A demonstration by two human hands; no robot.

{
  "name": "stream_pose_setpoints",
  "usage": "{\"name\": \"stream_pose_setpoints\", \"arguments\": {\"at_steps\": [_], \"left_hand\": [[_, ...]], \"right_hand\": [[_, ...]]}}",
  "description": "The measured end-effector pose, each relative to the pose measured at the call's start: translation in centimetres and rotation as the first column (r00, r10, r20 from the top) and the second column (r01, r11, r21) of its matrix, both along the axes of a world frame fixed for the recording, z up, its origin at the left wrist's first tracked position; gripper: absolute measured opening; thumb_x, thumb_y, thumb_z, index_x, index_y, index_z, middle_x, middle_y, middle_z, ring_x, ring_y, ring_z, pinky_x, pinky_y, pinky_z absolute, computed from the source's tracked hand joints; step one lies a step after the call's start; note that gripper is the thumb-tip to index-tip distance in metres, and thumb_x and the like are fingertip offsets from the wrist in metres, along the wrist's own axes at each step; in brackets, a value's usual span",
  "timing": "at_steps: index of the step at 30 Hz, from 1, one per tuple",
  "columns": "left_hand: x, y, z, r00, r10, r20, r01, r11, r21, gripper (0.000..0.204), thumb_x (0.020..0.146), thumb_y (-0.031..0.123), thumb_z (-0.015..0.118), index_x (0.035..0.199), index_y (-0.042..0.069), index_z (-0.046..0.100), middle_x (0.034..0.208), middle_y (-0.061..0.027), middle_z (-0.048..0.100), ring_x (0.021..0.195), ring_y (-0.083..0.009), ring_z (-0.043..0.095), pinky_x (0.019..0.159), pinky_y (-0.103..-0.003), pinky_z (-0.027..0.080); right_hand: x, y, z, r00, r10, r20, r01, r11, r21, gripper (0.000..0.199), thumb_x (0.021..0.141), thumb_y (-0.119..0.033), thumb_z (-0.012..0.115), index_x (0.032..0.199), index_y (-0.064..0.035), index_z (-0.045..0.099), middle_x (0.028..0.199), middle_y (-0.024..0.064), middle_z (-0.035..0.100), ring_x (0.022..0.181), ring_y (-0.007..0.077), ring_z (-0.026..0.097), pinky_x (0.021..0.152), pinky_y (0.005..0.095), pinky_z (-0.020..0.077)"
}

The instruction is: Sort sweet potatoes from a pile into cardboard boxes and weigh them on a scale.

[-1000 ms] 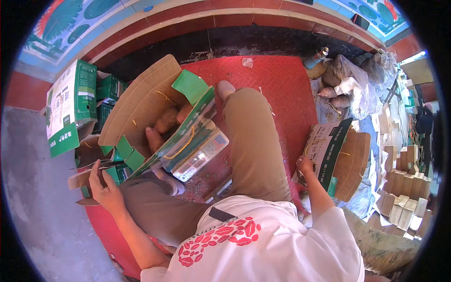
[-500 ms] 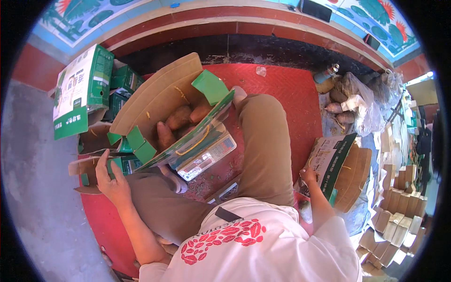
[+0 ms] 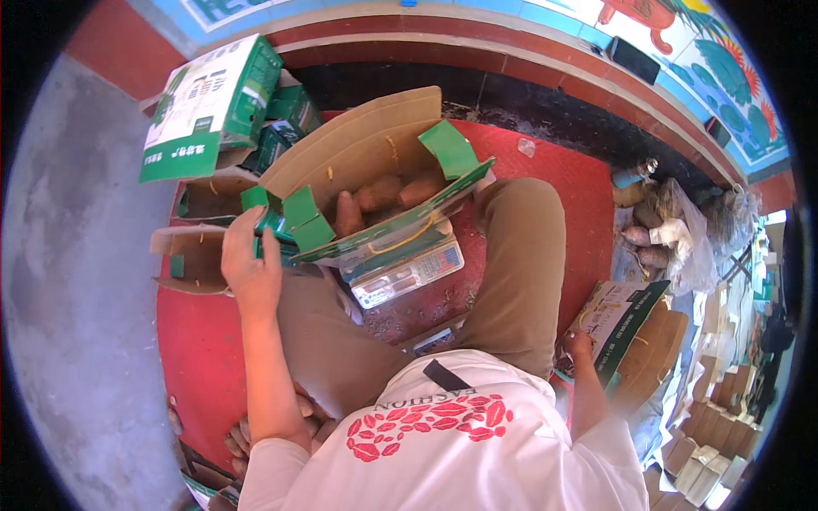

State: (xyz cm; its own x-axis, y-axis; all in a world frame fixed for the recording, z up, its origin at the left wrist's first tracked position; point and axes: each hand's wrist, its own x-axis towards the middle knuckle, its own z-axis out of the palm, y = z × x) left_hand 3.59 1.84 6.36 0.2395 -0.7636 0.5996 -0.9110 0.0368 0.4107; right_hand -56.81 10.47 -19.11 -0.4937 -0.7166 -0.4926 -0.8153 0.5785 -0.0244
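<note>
Two hands logged | left hand point(image 3: 250, 271) risen since a second ago, fingers now clamped on green flap point(image 3: 285, 220) of open carton point(image 3: 358, 157) on scale point(image 3: 407, 271) | right hand point(image 3: 579, 345) rests on folded carton point(image 3: 618, 319), grip not discernible.

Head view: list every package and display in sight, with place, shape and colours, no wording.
Open carton: centre, on the scale, brown inside, green flaps, left hand on a flap.
Closed carton: upper left, white-and-green box.
Scale display: before the knees, pale strip.
Side carton: right, green-and-white, by right hand.
</note>
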Motion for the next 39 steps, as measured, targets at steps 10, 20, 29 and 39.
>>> {"name": "stream_pose_setpoints", "arguments": {"at_steps": [10, 20, 29, 39], "left_hand": [[-0.9, -0.9, 0.4, 0.958, -0.266, 0.106, 0.252, 0.959, 0.13, 0.032, 0.075, 0.02, 0.07, 0.101, 0.003, 0.062, 0.107, -0.0157, 0.063, 0.101, -0.0338, 0.058, 0.089, -0.04, 0.045], [-1.8, -2.4, -2.1, 0.926, -0.344, 0.158, 0.13, 0.681, 0.72, 0.023, 0.076, 0.026, 0.068, 0.086, 0.006, 0.065, 0.085, -0.0168, 0.065, 0.082, -0.036, 0.062, 0.07, -0.045, 0.049], [-1.1, -3.4, -2.7, 0.901, -0.367, 0.23, 0.099, 0.693, 0.714, 0.017, 0.08, 0.023, 0.064, 0.084, 0.007, 0.065, 0.082, -0.0177, 0.063, 0.079, -0.0373, 0.061, 0.068, -0.046, 0.048], [-4.8, -8.3, 0.3, 0.741, -0.536, 0.405, 0.209, 0.756, 0.62, 0.012, 0.075, 0.017, 0.065, 0.072, 0.007, 0.059, 0.077, -0.0146, 0.061, 0.074, -0.0348, 0.06, 0.063, -0.045, 0.046]], "right_hand": [[2.5, -16.7, 7.2, 0.875, 0.472, 0.109, -0.281, 0.678, -0.68, 0.027, 0.087, -0.026, 0.054, 0.086, 0.0002, 0.06, 0.083, 0.0245, 0.06, 0.083, 0.044, 0.057, 0.072, 0.049, 0.0444], [34.1, -34.7, 23.0, 0.484, 0.855, -0.186, -0.384, 0.017, -0.923, 0.03, 0.076, -0.023, 0.062, 0.103, -0.011, 0.064, 0.103, 0.0124, 0.064, 0.099, 0.0324, 0.06, 0.085, 0.0449, 0.0482], [42.7, -36.8, 21.8, 0.405, 0.885, -0.231, -0.803, 0.224, -0.552, 0.014, 0.079, -0.017, 0.059, 0.086, -0.0129, 0.071, 0.09, 0.0068, 0.069, 0.089, 0.0262, 0.066, 0.072, 0.0378, 0.0503], [29.4, -34.7, 21.3, 0.542, 0.784, -0.301, -0.678, 0.196, -0.709, 0.014, 0.078, -0.016, 0.059, 0.085, -0.0121, 0.071, 0.09, 0.0086, 0.069, 0.087, 0.0261, 0.066, 0.072, 0.0389, 0.0524]]}}
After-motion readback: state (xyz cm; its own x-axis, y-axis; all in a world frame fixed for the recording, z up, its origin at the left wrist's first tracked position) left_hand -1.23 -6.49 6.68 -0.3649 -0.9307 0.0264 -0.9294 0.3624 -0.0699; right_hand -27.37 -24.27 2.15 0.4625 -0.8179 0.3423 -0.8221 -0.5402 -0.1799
